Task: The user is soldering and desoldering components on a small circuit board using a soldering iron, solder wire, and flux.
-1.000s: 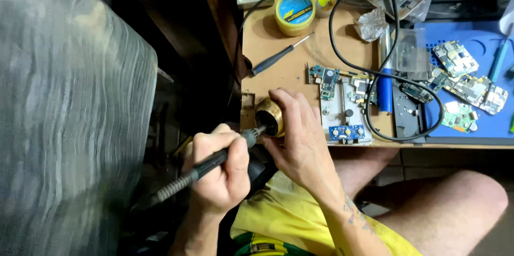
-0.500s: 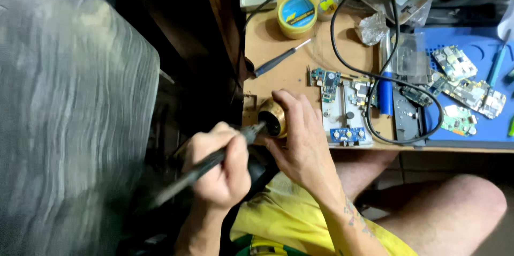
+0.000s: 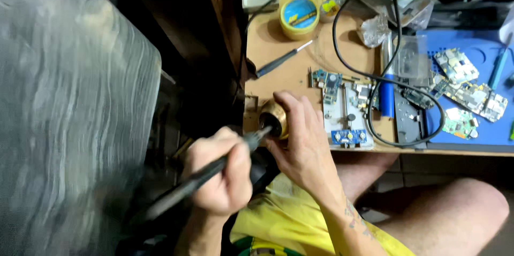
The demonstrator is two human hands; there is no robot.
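My left hand grips a black soldering iron like a pen, its tip pushed into a round brass tip-cleaner pot. My right hand wraps around that pot from the right and holds it at the near edge of the wooden bench. Both hands sit over my lap, above yellow shorts. The inside of the pot is mostly hidden by my fingers.
A circuit board in a metal holder lies just right of my right hand. A black cable loops over it. Farther back are a round yellow-and-blue tin, a screwdriver and a blue mat with several boards. A grey streaked surface fills the left.
The iron's tip stays in the brass pot and both hands keep their grip. Only small shifts of the left hand and the view show.
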